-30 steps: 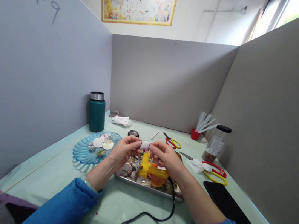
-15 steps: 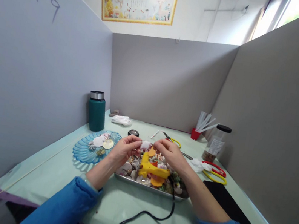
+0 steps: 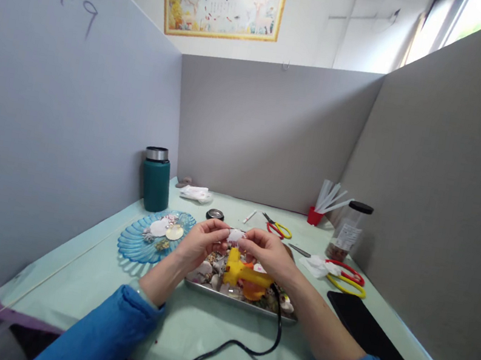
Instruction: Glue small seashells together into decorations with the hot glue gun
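Note:
A small white scallop shell (image 3: 235,237) with reddish ribs is held up over the far side of a metal tray (image 3: 237,307). My left hand (image 3: 204,241) is closed, pinching the shell's left edge between thumb and fingertips. At its right edge, the thumb and fingers of my right hand (image 3: 266,252) are closed on it too. Below lies a yellow hot glue gun (image 3: 247,274) on top of the shells and stones in the tray. Its black cord (image 3: 236,344) runs down off the near table edge. My right hand hides part of the tray.
To the left is a blue glass plate (image 3: 131,243) bearing shells, with a green bottle (image 3: 155,184) behind. On the right are scissors (image 3: 346,279), a clear jar (image 3: 346,234), a red cup (image 3: 314,217) of glue sticks and a black mat (image 3: 381,357). Grey partitions enclose three sides.
My right hand drew off the shell to the right half a second ago, then came back to its edge. My left hand kept hold of the shell almost in place.

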`<state>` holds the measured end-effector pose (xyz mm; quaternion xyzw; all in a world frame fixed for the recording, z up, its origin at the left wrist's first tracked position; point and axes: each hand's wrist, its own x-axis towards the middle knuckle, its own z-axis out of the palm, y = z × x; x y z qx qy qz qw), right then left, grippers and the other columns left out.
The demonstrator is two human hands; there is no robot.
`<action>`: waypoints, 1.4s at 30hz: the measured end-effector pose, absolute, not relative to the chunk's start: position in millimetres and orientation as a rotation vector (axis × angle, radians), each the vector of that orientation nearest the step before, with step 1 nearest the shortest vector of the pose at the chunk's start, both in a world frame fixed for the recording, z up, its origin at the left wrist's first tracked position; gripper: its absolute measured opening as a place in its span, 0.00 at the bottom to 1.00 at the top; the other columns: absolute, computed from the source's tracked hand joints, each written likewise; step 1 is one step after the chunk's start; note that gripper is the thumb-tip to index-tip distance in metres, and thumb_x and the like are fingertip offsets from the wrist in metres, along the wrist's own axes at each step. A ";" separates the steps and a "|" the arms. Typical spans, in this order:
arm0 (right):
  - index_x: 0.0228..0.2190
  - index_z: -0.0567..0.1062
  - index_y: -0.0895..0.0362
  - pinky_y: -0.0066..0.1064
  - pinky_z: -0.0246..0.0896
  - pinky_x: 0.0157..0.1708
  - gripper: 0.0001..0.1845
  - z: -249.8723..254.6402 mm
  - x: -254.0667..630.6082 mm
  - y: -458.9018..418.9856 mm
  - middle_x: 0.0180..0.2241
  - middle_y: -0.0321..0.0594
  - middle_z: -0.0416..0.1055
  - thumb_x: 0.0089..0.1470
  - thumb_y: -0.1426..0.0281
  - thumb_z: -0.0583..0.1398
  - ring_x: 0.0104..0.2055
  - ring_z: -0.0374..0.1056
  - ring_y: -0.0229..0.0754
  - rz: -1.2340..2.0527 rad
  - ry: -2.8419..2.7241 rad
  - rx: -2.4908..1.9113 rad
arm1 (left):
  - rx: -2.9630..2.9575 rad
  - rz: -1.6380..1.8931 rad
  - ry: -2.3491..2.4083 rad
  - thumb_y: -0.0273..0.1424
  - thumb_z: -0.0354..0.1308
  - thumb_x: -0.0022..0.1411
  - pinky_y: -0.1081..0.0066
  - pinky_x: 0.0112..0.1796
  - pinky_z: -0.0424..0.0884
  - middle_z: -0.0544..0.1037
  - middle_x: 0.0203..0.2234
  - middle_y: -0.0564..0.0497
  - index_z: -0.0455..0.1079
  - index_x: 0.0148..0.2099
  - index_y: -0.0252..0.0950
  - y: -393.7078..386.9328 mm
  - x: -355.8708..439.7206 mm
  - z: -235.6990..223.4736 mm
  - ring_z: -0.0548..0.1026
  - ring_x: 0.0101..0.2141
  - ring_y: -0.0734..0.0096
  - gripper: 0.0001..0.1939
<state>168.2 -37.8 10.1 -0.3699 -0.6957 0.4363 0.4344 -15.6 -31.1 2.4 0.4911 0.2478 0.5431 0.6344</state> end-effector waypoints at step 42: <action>0.26 0.71 0.57 0.24 0.53 0.21 0.13 5.8 164.3 -40.0 0.20 0.32 0.63 0.53 0.59 0.58 0.21 0.59 0.33 0.653 -1.879 -0.922 | 1.364 1.229 0.614 0.31 0.65 0.49 0.79 0.22 0.63 0.71 0.28 0.53 0.66 0.41 0.34 -32.0 -15.1 1.4 0.68 0.23 0.80 0.17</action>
